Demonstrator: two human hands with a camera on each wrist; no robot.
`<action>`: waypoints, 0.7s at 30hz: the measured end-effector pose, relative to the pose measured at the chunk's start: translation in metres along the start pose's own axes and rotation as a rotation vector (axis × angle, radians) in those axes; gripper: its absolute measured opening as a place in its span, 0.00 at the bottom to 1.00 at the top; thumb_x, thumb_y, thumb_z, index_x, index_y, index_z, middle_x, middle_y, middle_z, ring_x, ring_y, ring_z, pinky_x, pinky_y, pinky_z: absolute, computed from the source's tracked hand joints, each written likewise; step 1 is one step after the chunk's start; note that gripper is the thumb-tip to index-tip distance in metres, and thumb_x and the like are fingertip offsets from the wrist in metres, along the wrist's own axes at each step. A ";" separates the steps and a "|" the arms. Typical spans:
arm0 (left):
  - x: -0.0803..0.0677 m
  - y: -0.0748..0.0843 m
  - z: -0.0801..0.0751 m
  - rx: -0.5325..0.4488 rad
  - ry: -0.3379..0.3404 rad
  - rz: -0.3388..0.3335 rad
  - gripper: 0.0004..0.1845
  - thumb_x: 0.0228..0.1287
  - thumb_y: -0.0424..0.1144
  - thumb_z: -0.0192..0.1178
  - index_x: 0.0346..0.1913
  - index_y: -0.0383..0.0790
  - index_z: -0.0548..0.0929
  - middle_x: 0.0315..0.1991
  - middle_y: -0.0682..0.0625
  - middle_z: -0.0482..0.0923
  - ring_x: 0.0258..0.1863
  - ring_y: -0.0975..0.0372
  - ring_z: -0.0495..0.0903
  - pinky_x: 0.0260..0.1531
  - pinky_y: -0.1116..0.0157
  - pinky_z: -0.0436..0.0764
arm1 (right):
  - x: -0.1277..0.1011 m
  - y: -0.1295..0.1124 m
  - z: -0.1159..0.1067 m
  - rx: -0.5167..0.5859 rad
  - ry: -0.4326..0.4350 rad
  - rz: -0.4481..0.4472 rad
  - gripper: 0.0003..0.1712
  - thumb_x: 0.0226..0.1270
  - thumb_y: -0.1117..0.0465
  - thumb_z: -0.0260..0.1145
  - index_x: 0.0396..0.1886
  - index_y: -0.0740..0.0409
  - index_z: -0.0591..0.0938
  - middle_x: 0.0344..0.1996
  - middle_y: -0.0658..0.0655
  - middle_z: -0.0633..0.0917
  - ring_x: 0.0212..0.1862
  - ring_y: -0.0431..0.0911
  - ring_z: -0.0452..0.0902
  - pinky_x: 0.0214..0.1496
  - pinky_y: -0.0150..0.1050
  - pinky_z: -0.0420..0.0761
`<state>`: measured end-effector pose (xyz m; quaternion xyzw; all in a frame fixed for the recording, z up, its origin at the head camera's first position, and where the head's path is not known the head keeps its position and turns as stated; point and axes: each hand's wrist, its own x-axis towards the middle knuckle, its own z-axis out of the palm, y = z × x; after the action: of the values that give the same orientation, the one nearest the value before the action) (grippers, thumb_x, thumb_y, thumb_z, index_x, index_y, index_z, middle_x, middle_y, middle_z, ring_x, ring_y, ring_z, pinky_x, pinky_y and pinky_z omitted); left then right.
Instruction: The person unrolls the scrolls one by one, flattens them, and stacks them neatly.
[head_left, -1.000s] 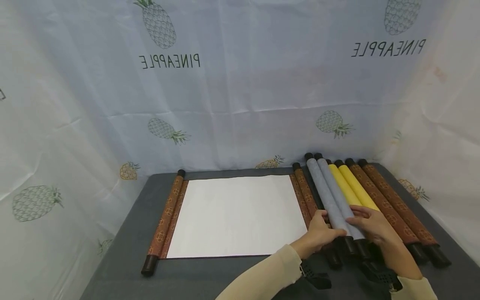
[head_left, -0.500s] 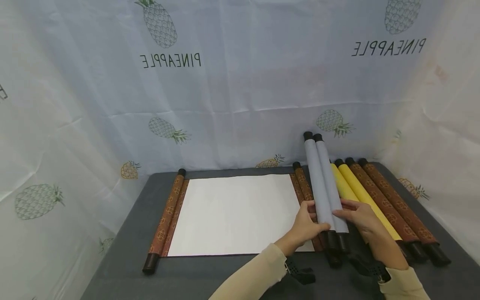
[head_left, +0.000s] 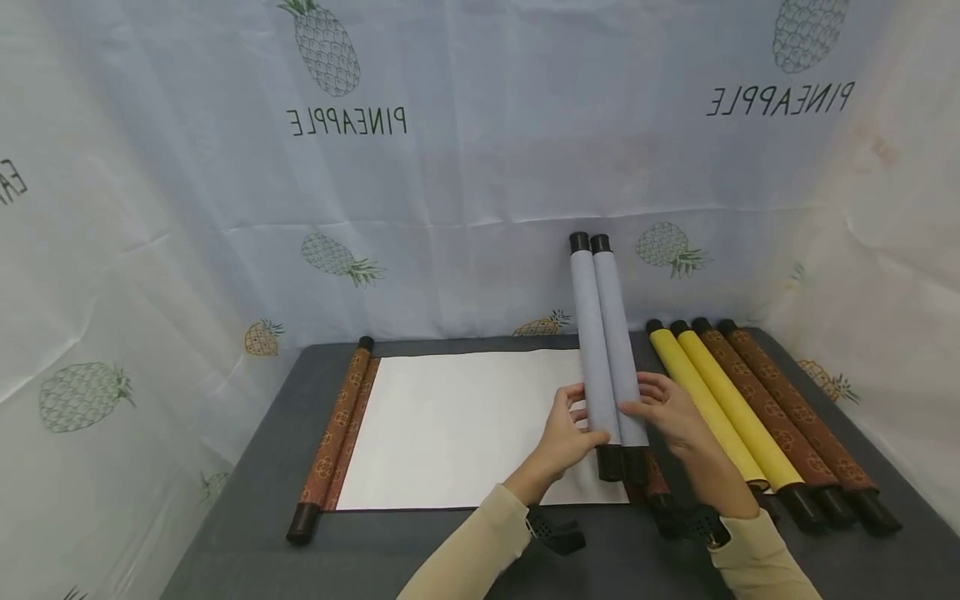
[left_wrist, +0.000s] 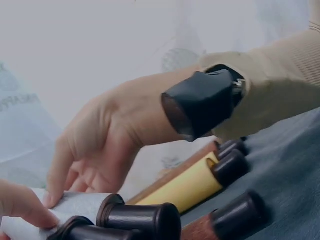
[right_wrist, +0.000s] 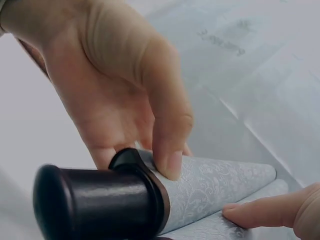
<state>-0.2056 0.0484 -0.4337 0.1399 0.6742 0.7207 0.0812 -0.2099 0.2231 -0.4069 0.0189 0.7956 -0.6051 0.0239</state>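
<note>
A grey patterned scroll [head_left: 588,333], its two rollers side by side with black knobs, tilts up over the right part of an unrolled white scroll [head_left: 465,425]. My left hand [head_left: 562,433] grips its near left side, thumb on top close to the knob. On the other side my right hand [head_left: 675,417] holds it, thumb on the right roller and fingers around the edge. The right wrist view shows the left thumb pressing the grey cover [right_wrist: 210,185] and a right-hand finger [right_wrist: 270,210] on the other roller. The grey scroll hides most of the white scroll's right-hand roller.
To the right lie a yellow scroll [head_left: 738,408] and a rolled brown scroll [head_left: 798,408], parallel on the dark table [head_left: 420,558]. The white scroll's left brown roller [head_left: 337,433] lies at the left. A pineapple-print curtain [head_left: 480,167] encloses the back and sides.
Both hands have lifted the grey scroll from beside the yellow one and carried it left, its far end rising. The yellow scroll's left roller is now uncovered.
</note>
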 end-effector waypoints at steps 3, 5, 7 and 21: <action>-0.003 0.004 -0.011 0.016 0.017 -0.003 0.40 0.47 0.20 0.60 0.67 0.33 0.58 0.65 0.36 0.65 0.57 0.52 0.76 0.53 0.58 0.80 | 0.001 -0.007 0.014 0.071 0.005 0.005 0.42 0.59 0.67 0.69 0.69 0.70 0.58 0.40 0.37 0.76 0.37 0.24 0.75 0.41 0.28 0.78; -0.005 0.006 -0.018 0.033 0.027 0.004 0.41 0.47 0.19 0.58 0.68 0.34 0.57 0.66 0.36 0.64 0.58 0.50 0.75 0.53 0.57 0.80 | 0.003 -0.011 0.023 0.104 0.009 0.011 0.41 0.59 0.67 0.69 0.68 0.68 0.58 0.41 0.39 0.76 0.38 0.25 0.75 0.41 0.28 0.79; -0.007 0.007 -0.025 0.060 0.033 0.018 0.42 0.47 0.19 0.56 0.69 0.33 0.55 0.67 0.36 0.62 0.59 0.48 0.74 0.53 0.57 0.79 | 0.004 -0.014 0.032 0.122 0.009 0.010 0.41 0.59 0.68 0.68 0.68 0.67 0.59 0.44 0.42 0.76 0.38 0.26 0.75 0.42 0.28 0.78; -0.010 0.001 -0.049 0.138 0.073 0.138 0.44 0.51 0.21 0.46 0.74 0.31 0.44 0.70 0.32 0.53 0.63 0.43 0.65 0.57 0.50 0.73 | 0.015 -0.024 0.088 0.177 0.094 0.039 0.36 0.60 0.72 0.65 0.68 0.70 0.64 0.63 0.73 0.71 0.59 0.56 0.73 0.54 0.39 0.75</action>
<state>-0.2112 -0.0018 -0.4365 0.1648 0.7133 0.6812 -0.0031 -0.2254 0.1319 -0.4086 0.0647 0.7386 -0.6710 -0.0036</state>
